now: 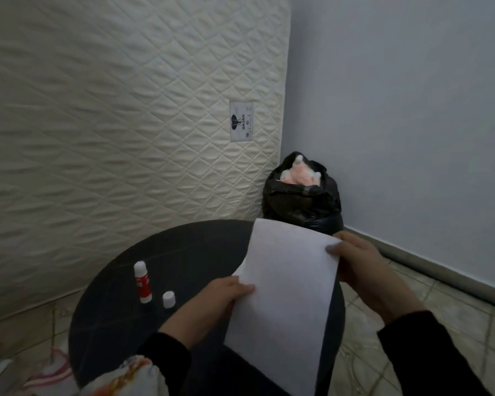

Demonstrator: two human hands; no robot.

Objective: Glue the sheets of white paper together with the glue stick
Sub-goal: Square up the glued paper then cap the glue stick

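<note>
You're holding the white paper [286,284] up over the round black bench [120,304], your left hand [220,295] pinching its left edge in a tight grip, your right hand [357,267] clamping the far right corner. Whether that's one sheet or several, I cannot tell. The glue stick [142,281] is standing upright on the bench, uncapped, its white cap [168,299] sitting just beside it. You're looking to be between gluing passes, handling the paper. Next, I'd say, you're needing it laid flat and a hand freed for the stick.
</note>
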